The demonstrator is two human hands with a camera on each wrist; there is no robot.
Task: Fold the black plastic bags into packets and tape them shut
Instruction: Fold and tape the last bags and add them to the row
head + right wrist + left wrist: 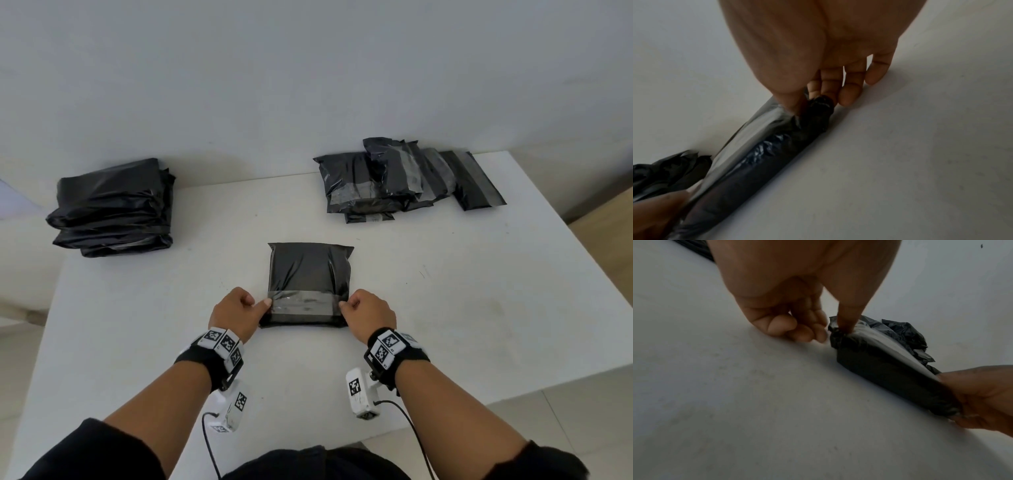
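The black packet [309, 282] lies flat on the table [445, 308], midway between its left and right edges and close to the near edge; its taped strip [301, 305] runs left to right; the left hand [233, 317] pinches the strip's left end and the right hand [370, 315] its right end, thumbs on top, both equally near; the fold probably rolls away toward the far edge.

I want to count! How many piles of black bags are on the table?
2: a stack of untaped black plastic bags far left, a heap of taped black packets far right. Bags inside them are hidden.
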